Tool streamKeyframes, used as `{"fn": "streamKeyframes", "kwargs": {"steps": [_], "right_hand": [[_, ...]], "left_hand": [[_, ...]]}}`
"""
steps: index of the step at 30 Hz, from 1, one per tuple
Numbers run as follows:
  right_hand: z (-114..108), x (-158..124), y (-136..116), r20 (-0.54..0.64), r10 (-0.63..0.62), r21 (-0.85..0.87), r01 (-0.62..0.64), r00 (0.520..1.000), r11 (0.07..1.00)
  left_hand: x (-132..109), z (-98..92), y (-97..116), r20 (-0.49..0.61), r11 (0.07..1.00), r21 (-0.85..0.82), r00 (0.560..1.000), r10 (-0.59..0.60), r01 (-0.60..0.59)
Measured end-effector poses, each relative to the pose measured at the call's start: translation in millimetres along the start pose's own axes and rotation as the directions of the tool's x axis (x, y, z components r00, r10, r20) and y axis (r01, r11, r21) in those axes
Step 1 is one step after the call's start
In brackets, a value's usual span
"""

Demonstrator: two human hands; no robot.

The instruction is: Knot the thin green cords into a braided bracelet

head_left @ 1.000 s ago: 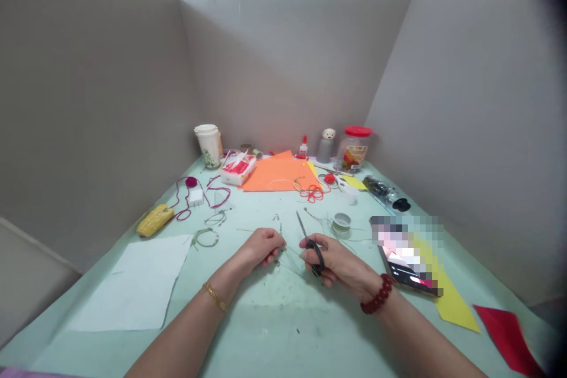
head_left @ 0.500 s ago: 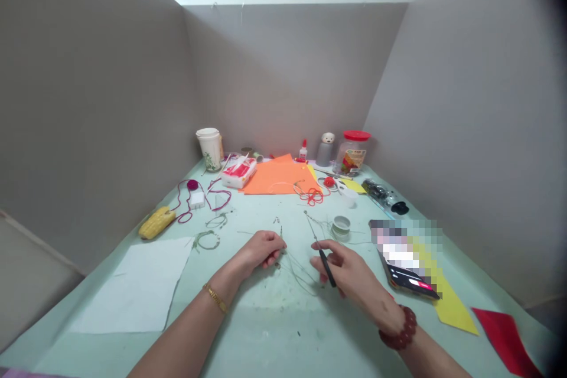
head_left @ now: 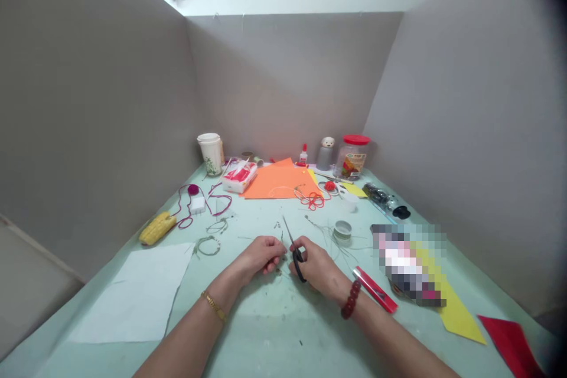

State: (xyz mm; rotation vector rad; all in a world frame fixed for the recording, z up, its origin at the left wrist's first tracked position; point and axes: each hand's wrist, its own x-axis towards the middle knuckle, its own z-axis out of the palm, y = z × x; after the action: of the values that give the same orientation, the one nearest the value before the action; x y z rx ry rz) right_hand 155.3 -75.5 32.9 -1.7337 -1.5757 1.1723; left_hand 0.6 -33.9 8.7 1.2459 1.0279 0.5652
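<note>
My right hand (head_left: 315,261) is closed on a pair of black-handled scissors (head_left: 294,250), blades pointing up and away. Just to its left, my left hand (head_left: 262,253) pinches a thin green wire (head_left: 280,235) against the pale green table (head_left: 274,331). The two hands nearly touch at the middle of the table. A red bead bracelet sits on my right wrist, a gold one on my left. More loose green wire (head_left: 330,233) trails to the right of the hands.
A white sheet (head_left: 133,295) lies front left, a toy corn cob (head_left: 156,228) behind it. At the back stand a cup (head_left: 209,153), orange paper (head_left: 277,181), a red-lidded jar (head_left: 352,157). A tape roll (head_left: 342,230), red strip (head_left: 376,290) and yellow paper (head_left: 456,313) lie right. Grey walls enclose the table.
My right hand has moved left with the scissors, back up against my left hand. A red strip now shows on the table right of my wrist. My left hand has stayed put.
</note>
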Motion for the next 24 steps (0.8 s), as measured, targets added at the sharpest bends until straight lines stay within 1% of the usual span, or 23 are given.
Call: {"fn": "streamKeyframes", "kwargs": {"steps": [4, 7, 9, 13, 18, 20, 24], "right_hand": [[-5.6, -10.6, 3.5, 0.093, 0.055, 0.147, -0.069, 0.994, 0.987], [-10.5, -25.2, 6.0, 0.152, 0.077, 0.207, -0.108, 0.985, 0.972], [-12.2, -34.1, 5.9, 0.146, 0.088, 0.224, -0.119, 0.985, 0.967], [-15.0, -48.1, 4.5, 0.076, 0.118, 0.247, -0.133, 0.990, 0.960], [-13.6, -61.0, 8.4, 0.022, 0.152, 0.349, -0.150, 0.988, 0.925], [-8.5, -63.7, 11.5, 0.033, 0.154, 0.412, -0.154, 0.988, 0.898], [5.9, -66.8, 14.3, 0.096, 0.128, 0.519, -0.159, 0.987, 0.840]], "left_hand": [[1.5, -0.3, -0.7, 0.006, 1.000, 0.024, 1.000, -0.016, 0.016], [2.7, 0.5, -1.5, -0.001, 0.998, 0.054, 1.000, -0.019, 0.019], [3.7, 1.0, -3.5, -0.018, 0.998, 0.064, 1.000, -0.013, 0.014], [5.2, 1.6, -9.2, -0.087, 0.998, 0.063, 0.996, 0.009, -0.004], [5.5, 1.8, -10.8, -0.086, 0.999, 0.038, 0.996, 0.025, -0.021], [6.0, 2.4, -9.9, -0.083, 0.999, 0.029, 0.996, 0.027, -0.025], [6.1, 4.5, -8.7, -0.076, 0.999, 0.038, 0.997, 0.020, -0.017]]}}
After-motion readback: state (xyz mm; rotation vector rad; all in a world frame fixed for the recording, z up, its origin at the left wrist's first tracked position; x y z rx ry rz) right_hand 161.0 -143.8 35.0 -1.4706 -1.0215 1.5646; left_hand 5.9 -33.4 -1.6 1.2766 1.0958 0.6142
